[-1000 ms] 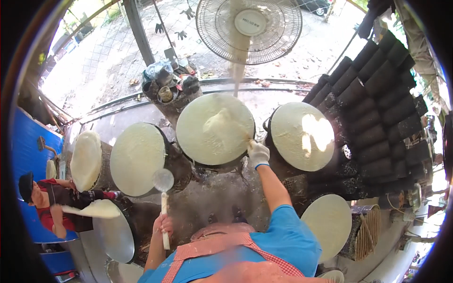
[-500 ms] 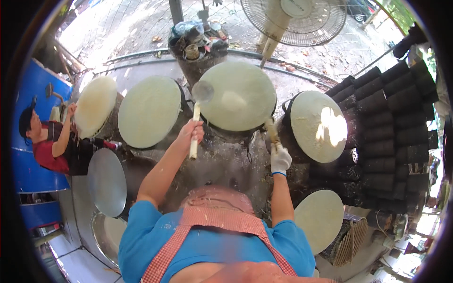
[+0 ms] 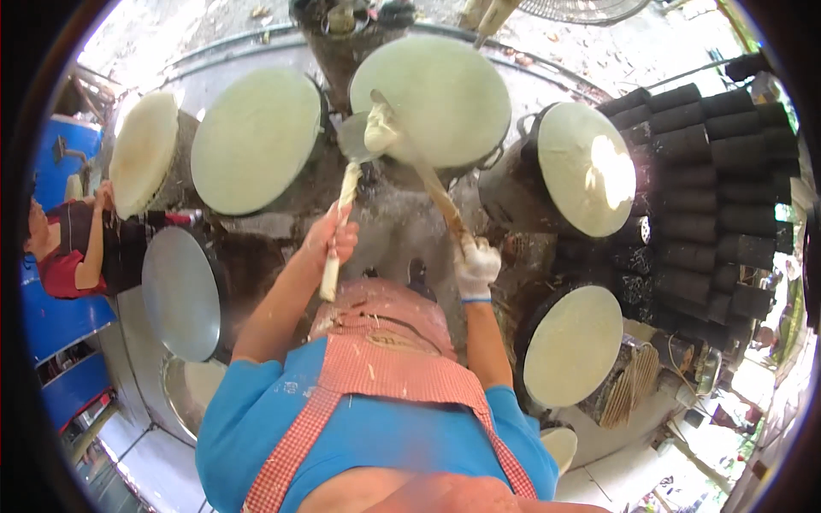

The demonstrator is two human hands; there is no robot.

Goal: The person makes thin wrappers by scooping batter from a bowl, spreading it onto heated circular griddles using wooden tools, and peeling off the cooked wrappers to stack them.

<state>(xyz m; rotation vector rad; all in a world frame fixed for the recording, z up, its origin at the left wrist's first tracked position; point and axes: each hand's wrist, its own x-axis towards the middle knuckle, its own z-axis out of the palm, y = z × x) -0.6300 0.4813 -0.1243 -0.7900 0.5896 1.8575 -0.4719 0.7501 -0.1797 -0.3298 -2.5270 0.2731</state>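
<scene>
Your L hand [image 3: 332,242] is clenched on the pale handle of the ladle [image 3: 352,141], bowl at frame top-centre, touching the near edge of the centre round steaming cloth [image 3: 445,94]. R gloved hand [image 3: 475,267] grasps the bamboo stick [image 3: 428,184], its tip carrying a pale wad by the ladle bowl. Step, as I judge it: working batter/sheet at the centre cloth. Next calls for a steady ladle, stick tip kept low. Other cloths [image 3: 256,137] upper left, [image 3: 586,167] right; another person [image 3: 73,248] at left edge.

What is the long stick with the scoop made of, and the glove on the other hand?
The ladle looks like dull grey metal on a pale wooden handle, judging by its grain-free shine and tan shaft. The glove on the right hand seems white knitted cloth, soft and matte.
</scene>
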